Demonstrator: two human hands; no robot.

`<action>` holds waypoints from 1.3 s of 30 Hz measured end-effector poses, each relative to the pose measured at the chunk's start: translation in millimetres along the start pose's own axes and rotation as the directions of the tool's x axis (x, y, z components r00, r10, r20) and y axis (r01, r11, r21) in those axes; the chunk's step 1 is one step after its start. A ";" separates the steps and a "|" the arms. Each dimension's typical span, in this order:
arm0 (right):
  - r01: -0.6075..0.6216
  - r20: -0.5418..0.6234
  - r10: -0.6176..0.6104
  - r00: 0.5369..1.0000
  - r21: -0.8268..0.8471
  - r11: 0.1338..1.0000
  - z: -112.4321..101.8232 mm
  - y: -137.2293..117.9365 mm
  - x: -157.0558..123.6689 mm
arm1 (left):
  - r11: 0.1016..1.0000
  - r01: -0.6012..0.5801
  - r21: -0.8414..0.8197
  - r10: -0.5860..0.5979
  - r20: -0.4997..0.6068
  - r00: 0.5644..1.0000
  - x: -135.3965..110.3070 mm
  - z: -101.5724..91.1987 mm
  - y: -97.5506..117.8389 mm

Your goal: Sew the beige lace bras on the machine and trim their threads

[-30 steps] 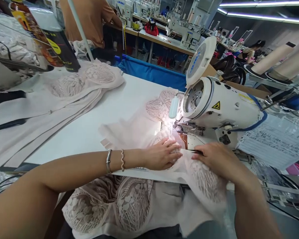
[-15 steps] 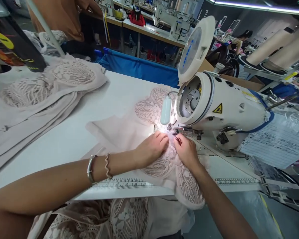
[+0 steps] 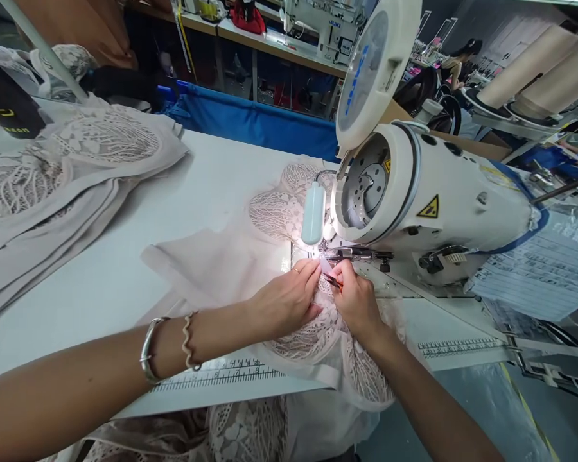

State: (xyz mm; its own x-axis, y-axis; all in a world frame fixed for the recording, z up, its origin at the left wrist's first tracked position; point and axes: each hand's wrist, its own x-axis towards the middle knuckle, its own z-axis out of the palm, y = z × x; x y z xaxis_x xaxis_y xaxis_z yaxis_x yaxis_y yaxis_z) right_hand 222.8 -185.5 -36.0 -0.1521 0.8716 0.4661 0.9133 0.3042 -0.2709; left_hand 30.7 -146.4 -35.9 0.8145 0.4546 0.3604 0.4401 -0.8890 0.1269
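A pale pink lace bra (image 3: 298,343) lies under the needle area of a white sewing machine (image 3: 443,199), with cups on both sides of the needle. My left hand (image 3: 289,298) presses its closed fingertips on the fabric just before the needle, the thumb lower on the lace. On the right of the needle, my right hand (image 3: 359,298) is closed around small thread snips (image 3: 334,282), dark blades pointing left, an orange part showing. Between the fingertips a small whitish strip (image 3: 324,265) stands in the lamp's light. My fingers partly hide the seam.
A small lamp (image 3: 313,215) hangs over the needle. Stacked lace bras (image 3: 110,138) lie at the left, beside a dark can (image 3: 9,96). More lace pieces (image 3: 248,430) hang below the table's ruler edge (image 3: 221,375). Behind is a blue cloth bin (image 3: 250,119).
My left hand's fingers have stretched out and its thumb has come away from them. The snips now point left toward the whitish strip, their blades more visible. The view has shifted slightly.
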 end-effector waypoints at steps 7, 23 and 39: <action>0.119 0.001 -0.119 0.993 -0.090 0.989 -4.1 -9.2 -0.8 | 0.989 -0.121 0.087 0.119 0.024 0.993 5.0 -2.7 -2.6; 0.139 0.126 -0.122 0.985 -0.142 0.980 -0.8 -2.0 -3.2 | 0.999 -0.018 -0.050 0.022 0.077 0.997 7.2 -10.0 -11.2; 0.157 0.131 -0.138 0.982 -0.143 0.977 -1.4 -0.4 0.1 | 0.993 -0.019 0.115 0.013 0.055 0.998 2.7 -5.7 -11.5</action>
State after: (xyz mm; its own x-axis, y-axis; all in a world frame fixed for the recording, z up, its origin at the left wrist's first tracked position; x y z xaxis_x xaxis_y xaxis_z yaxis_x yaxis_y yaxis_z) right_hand 223.0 -186.1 -34.7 -0.3254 0.8639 0.3844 0.9227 0.3790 -0.0707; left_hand 25.7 -135.2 -31.1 0.8398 0.4456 0.3102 0.4648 -0.8853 0.0132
